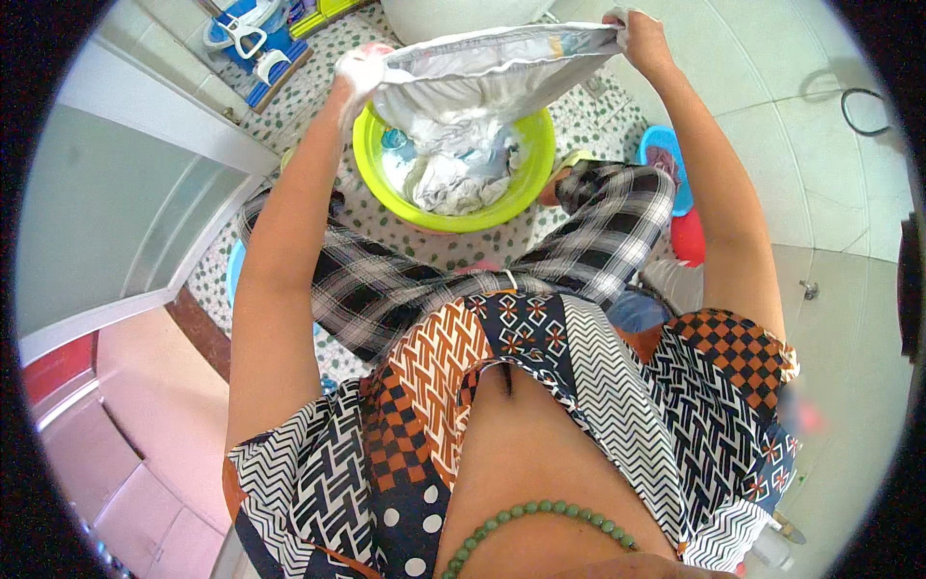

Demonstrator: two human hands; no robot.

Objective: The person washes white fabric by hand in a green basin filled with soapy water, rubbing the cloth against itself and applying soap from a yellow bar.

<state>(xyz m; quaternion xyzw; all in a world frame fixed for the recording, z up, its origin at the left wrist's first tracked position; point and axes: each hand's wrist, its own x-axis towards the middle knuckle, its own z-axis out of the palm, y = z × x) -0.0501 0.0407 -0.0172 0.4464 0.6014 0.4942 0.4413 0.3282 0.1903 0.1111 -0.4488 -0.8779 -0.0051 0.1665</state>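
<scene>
Soap foam coats my left hand (362,69), which grips one end of the edge of a wet whitish cloth garment (477,90). At the other end of that edge, my right hand (640,40) is closed on the fabric, with foam on its fingers too. Between both hands the garment's edge is stretched wide, and its lower part hangs down into a lime-green plastic basin (452,223). Inside the basin lie bunched white and grey wet cloth (463,181) and suds. Some blue shows at the basin's left inner side; what it is I cannot tell.
The basin stands on a pebble-patterned floor (434,250) between my knees. A blue plastic basin (684,199) holding a dark reddish item and a red round object (689,235) lie by the right wall. A blue bucket (249,36) stands upper left, near a frosted-panel door (137,203).
</scene>
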